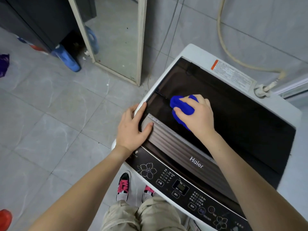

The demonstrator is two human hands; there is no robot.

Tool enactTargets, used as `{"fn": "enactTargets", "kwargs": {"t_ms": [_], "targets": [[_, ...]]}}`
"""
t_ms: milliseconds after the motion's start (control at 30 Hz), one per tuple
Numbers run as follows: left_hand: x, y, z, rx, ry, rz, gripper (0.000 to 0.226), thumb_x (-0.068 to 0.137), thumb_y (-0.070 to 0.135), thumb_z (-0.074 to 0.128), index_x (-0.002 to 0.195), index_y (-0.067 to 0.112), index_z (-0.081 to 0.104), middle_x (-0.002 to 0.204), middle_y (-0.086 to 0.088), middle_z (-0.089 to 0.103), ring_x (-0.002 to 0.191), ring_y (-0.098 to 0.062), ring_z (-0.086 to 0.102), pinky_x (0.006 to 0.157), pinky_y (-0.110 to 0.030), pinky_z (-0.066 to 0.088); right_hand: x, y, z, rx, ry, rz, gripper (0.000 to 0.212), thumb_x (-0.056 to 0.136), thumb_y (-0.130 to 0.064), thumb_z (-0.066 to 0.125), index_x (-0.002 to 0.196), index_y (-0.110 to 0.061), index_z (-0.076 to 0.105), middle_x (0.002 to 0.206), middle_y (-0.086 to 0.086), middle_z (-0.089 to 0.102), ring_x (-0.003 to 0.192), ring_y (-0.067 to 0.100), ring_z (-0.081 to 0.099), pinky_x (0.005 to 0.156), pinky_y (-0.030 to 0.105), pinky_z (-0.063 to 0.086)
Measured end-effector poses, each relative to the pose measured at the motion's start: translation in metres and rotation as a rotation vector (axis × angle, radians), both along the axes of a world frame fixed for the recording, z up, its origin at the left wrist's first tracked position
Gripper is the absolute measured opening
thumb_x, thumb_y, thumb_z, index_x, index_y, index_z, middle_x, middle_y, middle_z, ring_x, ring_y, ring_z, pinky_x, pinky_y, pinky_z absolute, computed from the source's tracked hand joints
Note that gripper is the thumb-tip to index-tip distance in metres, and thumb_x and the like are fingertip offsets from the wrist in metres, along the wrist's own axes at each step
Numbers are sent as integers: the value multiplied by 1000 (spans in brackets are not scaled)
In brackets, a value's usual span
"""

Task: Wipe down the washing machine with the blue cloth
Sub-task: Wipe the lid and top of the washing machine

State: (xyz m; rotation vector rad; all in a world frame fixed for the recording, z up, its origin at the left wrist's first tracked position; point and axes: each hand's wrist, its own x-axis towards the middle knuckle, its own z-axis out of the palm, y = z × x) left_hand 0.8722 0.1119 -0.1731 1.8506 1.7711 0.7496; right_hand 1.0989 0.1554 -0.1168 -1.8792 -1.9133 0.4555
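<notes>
Head view, blue cloth (181,106) under right hand (196,115) (bunched)

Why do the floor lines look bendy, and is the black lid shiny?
Head view: the wide-angle lens bows the lines of the floor tiles near the edges; the dark lid of the washing machine shows only faint reflections, no bright glare; the light is even and soft; the blue cloth in the right hand looks flat, its folds washed out.

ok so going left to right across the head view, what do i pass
purple bag → blue jug → left hand → blue cloth → warning label → hose fitting
</notes>
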Motion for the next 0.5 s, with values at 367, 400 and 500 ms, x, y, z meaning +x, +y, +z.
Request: {"fn": "enactTargets", "kwargs": {"t_ms": [367, 400, 500], "targets": [[0, -1, 0, -8, 10, 7, 70, 87, 53, 52, 151, 29, 41, 139, 2, 48, 123, -20, 50, 97, -29, 41, -55, 61, 0, -33, -37, 12, 41, 90, -49, 63, 126, -30, 65, 129, 1, 56, 113, 25, 47, 84, 30, 43], [-1, -1, 0, -5, 8, 5, 69, 87, 53, 52, 151, 30, 41, 139, 2, 48, 123, -20, 50, 98, -32, 43, -44, 47, 0, -33, -29, 16, 40, 90, -48, 64, 125, -30, 65, 128, 0, 56, 112, 24, 47, 83, 31, 45], [-1, 0, -2, -7, 32, 8, 70, 87, 55, 50, 152, 31, 40, 140, 1, 47, 124, -21, 49, 99, -32, 42, 0, -10, -2, 10, -25, -11, 36, 85, -42, 72, 117, -26, 70, 122, -4, 58, 105, 20, 48, 77, 33, 50]]}}
